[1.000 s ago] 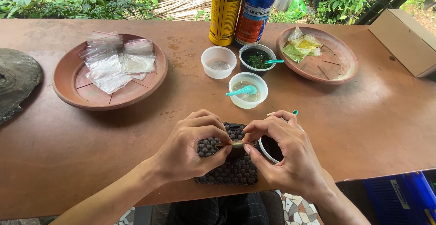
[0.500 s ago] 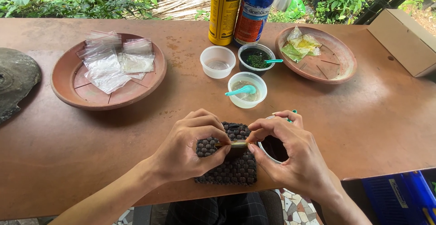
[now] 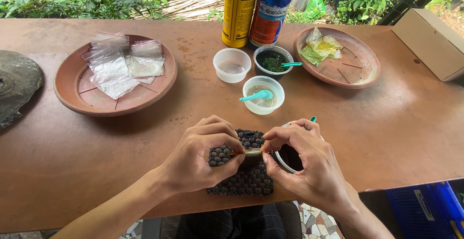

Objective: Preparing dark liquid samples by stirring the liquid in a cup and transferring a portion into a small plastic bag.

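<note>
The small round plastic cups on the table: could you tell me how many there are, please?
4: an empty cup left of the bottles, a cup of dark green stuff beside it, a cup with a teal spoon below them, and a cup of dark contents partly hidden behind the right hand.

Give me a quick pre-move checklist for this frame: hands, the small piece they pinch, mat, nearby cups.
1. Both hands on the piece: ok. Left hand and right hand pinch a small flat green-brown piece between fingertips.
2. Piece over the mat: ok. It sits above the dark knobbly mat.
3. What the piece is: cannot tell, too small and mostly covered.
4. Cup under the right hand: not ok, largely hidden by the hand, so a knock is possible.
5. Cup with turquoise spoon: ok, upright, apart from the hands.
6. Mat position: not ok, it lies right at the table edge.
</note>
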